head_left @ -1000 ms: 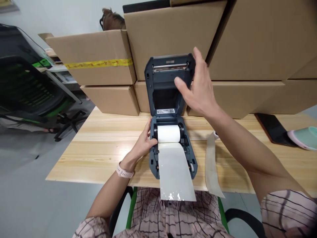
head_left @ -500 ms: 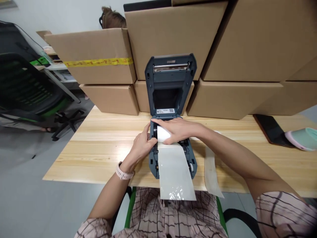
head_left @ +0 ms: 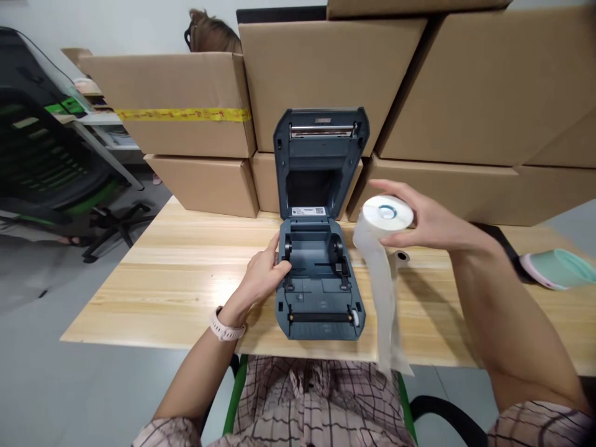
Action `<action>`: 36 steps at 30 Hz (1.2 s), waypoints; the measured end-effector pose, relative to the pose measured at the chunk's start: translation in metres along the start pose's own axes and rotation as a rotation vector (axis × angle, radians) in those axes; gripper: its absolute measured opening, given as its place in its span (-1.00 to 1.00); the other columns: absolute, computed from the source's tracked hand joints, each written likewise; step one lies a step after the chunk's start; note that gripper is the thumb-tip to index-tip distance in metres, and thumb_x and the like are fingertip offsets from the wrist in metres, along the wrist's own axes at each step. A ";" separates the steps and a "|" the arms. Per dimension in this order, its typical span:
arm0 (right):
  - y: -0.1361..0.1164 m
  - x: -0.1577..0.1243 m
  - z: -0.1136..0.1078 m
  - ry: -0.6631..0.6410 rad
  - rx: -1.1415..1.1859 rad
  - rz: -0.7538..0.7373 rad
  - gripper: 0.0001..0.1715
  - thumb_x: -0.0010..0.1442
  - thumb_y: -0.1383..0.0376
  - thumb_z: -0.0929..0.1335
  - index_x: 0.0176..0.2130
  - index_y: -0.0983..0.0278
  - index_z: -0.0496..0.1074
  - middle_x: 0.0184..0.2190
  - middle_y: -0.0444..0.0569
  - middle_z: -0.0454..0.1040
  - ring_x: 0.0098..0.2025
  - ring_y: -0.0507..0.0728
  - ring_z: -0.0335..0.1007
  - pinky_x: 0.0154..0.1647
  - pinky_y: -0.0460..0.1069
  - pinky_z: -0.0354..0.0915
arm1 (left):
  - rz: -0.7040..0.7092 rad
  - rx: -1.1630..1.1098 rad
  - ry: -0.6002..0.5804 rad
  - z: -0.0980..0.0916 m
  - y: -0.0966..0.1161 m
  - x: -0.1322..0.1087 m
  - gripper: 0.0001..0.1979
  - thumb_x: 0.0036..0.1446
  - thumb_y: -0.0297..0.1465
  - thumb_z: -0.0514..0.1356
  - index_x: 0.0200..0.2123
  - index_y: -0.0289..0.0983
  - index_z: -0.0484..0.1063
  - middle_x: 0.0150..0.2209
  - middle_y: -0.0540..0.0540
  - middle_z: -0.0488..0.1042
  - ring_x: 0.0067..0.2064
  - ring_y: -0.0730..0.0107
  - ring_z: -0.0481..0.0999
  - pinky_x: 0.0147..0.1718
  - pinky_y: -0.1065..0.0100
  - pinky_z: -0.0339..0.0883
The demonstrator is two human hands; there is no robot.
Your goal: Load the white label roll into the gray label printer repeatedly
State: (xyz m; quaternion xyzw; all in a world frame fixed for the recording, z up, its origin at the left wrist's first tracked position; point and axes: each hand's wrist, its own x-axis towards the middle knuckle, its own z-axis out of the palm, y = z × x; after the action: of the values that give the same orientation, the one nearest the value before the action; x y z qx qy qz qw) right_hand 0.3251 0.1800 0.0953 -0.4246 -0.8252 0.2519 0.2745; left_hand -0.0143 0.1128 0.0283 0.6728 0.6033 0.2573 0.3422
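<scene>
A dark grey label printer (head_left: pixel 319 292) stands on the wooden table (head_left: pixel 177 279) with its lid (head_left: pixel 320 162) raised and its roll bay bare. My left hand (head_left: pixel 263 276) rests against the printer's left side, fingers curled on its edge. My right hand (head_left: pixel 431 220) holds a white paper roll (head_left: pixel 387 214) in the air to the right of the printer. A long tail of paper (head_left: pixel 385 298) hangs from the roll past the table's front edge. A small roll core (head_left: pixel 400 256) lies on the table under the held roll.
Stacked cardboard boxes (head_left: pixel 326 74) wall off the back of the table, one with yellow tape (head_left: pixel 181 115). A dark phone (head_left: pixel 505 239) and a mint and pink object (head_left: pixel 559 270) lie at the right. An office chair (head_left: pixel 41 161) stands at the left. Someone's hair (head_left: pixel 209 34) shows behind the boxes.
My right hand dropped from the lid to the roll in the bay, then lifted it out to the right, its paper tail trailing along. My left hand stayed on the printer.
</scene>
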 end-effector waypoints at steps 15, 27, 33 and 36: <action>0.108 -0.066 0.019 -0.203 0.644 0.318 0.22 -0.04 -0.13 0.58 0.44 -0.07 0.09 0.43 0.06 0.24 0.47 0.37 0.12 0.41 0.33 0.18 | 0.001 -0.077 -0.021 0.001 -0.001 0.001 -0.18 0.00 -0.42 0.08 0.40 -0.25 0.18 -0.55 0.10 0.34 -0.50 0.37 0.27 -0.43 0.36 0.07; -0.016 -0.045 0.039 -0.287 0.719 -0.089 -0.42 0.24 -0.19 0.40 0.01 0.16 0.50 -0.47 -0.12 0.53 -0.44 0.10 0.50 -0.33 0.02 0.45 | 0.013 -0.085 0.031 0.004 -0.004 0.002 -0.17 0.00 -0.42 0.10 0.41 -0.30 0.19 -0.60 0.12 0.26 -0.52 0.38 0.24 -0.46 0.37 0.06; -0.092 0.002 0.094 -0.300 -0.147 -0.208 -0.55 0.42 0.13 0.31 0.22 0.22 0.37 0.09 0.11 0.55 0.12 0.31 0.50 0.08 0.20 0.41 | 0.012 -0.114 0.011 0.004 -0.003 0.002 -0.17 0.00 -0.41 0.10 0.41 -0.33 0.17 -0.58 0.12 0.29 -0.52 0.39 0.25 -0.49 0.38 0.05; -0.087 0.014 0.120 -0.364 -0.256 -0.182 -0.58 0.42 0.17 0.32 0.19 0.26 0.37 0.04 0.14 0.55 0.12 0.36 0.49 0.07 0.28 0.41 | -0.001 -0.086 0.020 0.004 -0.003 0.001 -0.18 0.01 -0.41 0.10 0.41 -0.34 0.18 -0.57 0.11 0.29 -0.51 0.38 0.26 -0.48 0.37 0.05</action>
State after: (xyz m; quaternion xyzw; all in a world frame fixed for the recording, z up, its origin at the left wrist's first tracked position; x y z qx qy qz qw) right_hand 0.1892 0.1248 0.0685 -0.3274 -0.9212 0.1916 0.0868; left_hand -0.0131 0.1129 0.0238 0.6546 0.5956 0.2892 0.3649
